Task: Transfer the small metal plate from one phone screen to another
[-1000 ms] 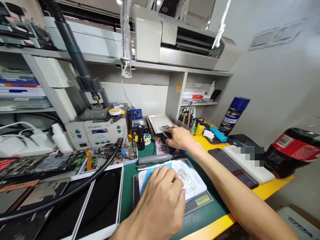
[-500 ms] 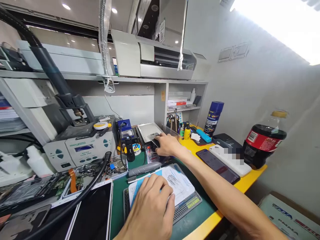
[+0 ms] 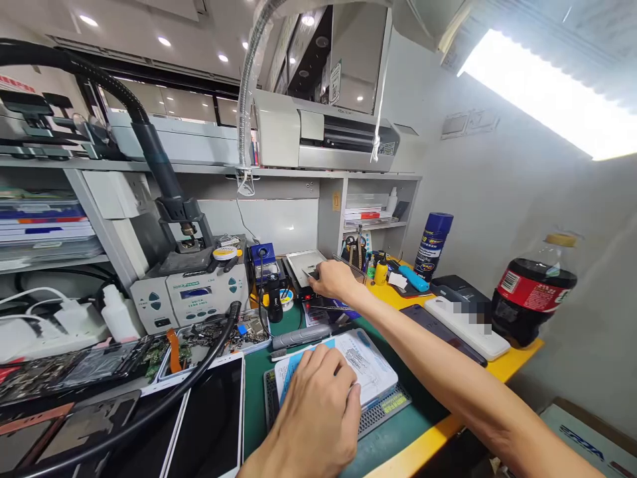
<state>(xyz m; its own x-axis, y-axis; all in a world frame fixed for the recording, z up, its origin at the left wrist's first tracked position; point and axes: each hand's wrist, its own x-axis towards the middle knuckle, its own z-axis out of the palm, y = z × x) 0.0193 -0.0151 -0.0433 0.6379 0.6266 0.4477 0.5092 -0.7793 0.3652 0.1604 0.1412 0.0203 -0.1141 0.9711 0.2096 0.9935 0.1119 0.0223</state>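
Observation:
My left hand (image 3: pixel 316 405) lies palm down, fingers loosely bent and thumb apart, on a flat white-and-blue box (image 3: pixel 371 362) with a printed line drawing. That box sits on a grey perforated pad (image 3: pixel 385 410). My right hand (image 3: pixel 332 279) reaches to the back of the bench, fingers pinched at a thin grey flat piece (image 3: pixel 310 273), mostly hidden by the fingers. The piece is over the edge of a pale metal plate on a black-sided unit (image 3: pixel 302 260). A grey cylindrical-handled tool (image 3: pixel 302 335) lies between my hands.
A hot-air station (image 3: pixel 192 299) stands left, its black hose (image 3: pixel 219 345) crossing a parts tray (image 3: pixel 256 332) and white-framed screens (image 3: pixel 213 411). To the right are a dark phone (image 3: pixel 442 332), white power bank-like bar (image 3: pixel 468 328), blue spray can (image 3: pixel 434 245) and cola bottle (image 3: pixel 532 292).
The view has swung left, so things sit further right. My right fingers have closed lower over the grey piece, covering more of it. My left hand stays on the box. The phone's screen has gone dark.

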